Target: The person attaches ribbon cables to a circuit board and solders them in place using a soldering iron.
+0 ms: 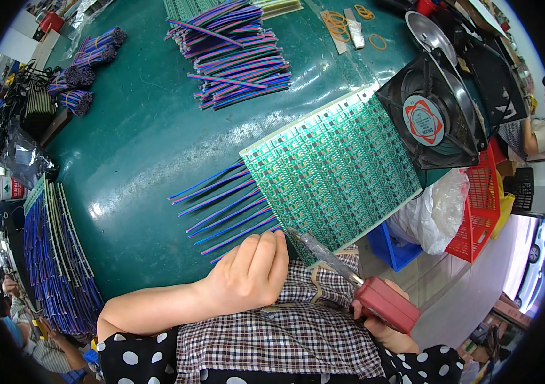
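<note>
A green panel of small circuit boards (339, 173) lies at a slant in front of me. Several blue, red and black wire strips (221, 201) stick out from its left edge. My left hand (253, 269) is closed in a pinch at the panel's lower left edge, fingertips on a wire, mostly hidden. My right hand (384, 329) is wrapped round the red body of a soldering gun (384, 304). The gun's barrel slants up to the left, and its tip is at the panel's edge beside my left fingertips.
A black fan (425, 118) stands against the panel's right end. Wire strips are piled (240, 64) at the back; tied wire bundles (90, 64) lie back left. Wired boards (58, 256) hang at the left edge. Rubber bands (336, 25), a blue bin (397, 249) and red crates (477, 211) are on the right.
</note>
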The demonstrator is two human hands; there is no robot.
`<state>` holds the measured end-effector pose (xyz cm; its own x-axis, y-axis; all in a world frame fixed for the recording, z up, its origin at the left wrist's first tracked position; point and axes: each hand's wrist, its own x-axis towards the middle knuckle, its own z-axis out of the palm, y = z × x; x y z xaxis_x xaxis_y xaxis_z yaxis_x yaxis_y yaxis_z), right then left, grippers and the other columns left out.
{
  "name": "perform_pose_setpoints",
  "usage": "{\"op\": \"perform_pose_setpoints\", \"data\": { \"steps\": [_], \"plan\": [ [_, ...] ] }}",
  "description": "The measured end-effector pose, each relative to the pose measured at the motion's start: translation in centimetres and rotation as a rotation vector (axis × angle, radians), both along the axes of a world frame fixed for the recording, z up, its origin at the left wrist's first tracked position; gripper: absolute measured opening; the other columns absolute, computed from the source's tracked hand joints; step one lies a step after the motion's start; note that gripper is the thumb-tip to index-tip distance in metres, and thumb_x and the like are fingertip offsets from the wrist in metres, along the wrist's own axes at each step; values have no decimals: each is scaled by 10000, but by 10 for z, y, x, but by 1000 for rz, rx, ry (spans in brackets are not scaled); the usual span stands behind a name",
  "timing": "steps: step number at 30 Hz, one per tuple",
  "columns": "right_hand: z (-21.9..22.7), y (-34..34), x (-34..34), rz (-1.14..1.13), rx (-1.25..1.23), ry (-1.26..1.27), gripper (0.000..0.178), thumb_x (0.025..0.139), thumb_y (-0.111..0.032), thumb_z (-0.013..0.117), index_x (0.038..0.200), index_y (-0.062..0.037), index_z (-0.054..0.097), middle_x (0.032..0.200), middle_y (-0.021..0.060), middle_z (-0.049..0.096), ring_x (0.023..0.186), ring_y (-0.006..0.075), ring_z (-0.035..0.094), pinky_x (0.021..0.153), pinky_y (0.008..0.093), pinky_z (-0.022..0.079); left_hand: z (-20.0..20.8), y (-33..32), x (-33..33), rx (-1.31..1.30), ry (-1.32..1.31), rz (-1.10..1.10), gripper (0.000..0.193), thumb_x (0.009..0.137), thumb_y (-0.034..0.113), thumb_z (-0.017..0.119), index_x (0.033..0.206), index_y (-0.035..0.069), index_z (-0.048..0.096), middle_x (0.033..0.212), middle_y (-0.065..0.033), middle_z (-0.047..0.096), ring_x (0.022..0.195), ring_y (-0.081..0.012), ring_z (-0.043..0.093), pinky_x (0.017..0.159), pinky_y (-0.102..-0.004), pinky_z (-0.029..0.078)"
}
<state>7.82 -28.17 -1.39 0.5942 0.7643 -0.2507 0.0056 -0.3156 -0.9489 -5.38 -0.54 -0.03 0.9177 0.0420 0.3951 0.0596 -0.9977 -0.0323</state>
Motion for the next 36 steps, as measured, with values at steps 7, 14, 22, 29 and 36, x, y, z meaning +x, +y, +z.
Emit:
{"op": "perform_pose_setpoints", "data": {
  "steps": [7,14,22,29,36],
  "plan": [
    [-10,-16,9,167,0,-187,738,668,-389,845,1174,66,557,878,131,688,737,256,696,659,338,550,0,0,0,15,1,1,261,661,29,634,902,-67,665,834,-113,593,662,-171,591,540,-225,499],
    [-12,-19,3,118,-23,-91,730,671,-373,848,1178,65,558,873,135,691,755,258,702,665,335,552,1,-1,0,34,12,-3,231,682,24,638,892,-69,663,831,-115,595,659,-167,588,536,-221,497],
    [6,-8,2,14,-20,145,741,688,-443,844,1126,63,526,925,90,645,733,147,616,651,243,473,-1,1,2,132,7,-60,166,716,31,647,835,-84,659,770,-110,602,652,-152,581,551,-196,495],
    [5,1,-2,-3,51,30,687,709,-357,830,1192,43,548,815,77,678,688,188,673,617,300,529,4,-1,3,170,28,-51,170,719,36,648,838,-85,656,766,-103,599,658,-153,578,558,-198,487],
    [9,2,0,-187,116,279,830,691,-426,842,1241,25,415,918,92,660,723,155,625,651,274,506,41,9,6,-97,184,13,172,685,103,584,795,-25,617,821,-88,559,769,-198,564,562,-238,479]
  ]
}}
